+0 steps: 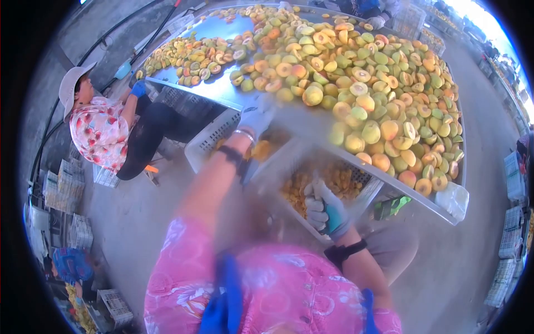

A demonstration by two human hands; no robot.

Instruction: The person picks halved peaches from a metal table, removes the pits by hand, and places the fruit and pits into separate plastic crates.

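My left hand (257, 114), in a pale glove, reaches to the near edge of the metal table (222, 97), beside the halved fruit (283, 69); its fingers are smeared by motion. Lower and to the right, my right hand (327, 210), in a grey and teal glove, has its fingers curled closed with the thumb upward. What it grips is too blurred to name. Beneath and beside it is a crate (367, 195) of orange-brown fruit pieces (300, 189).
A white perforated crate (208, 136) stands under the table edge at the left. A co-worker (100, 128) in a cap sits at the table's left side. Another person's gloved hand (376, 22) is at the far edge. Stacked crates (509, 239) line the right.
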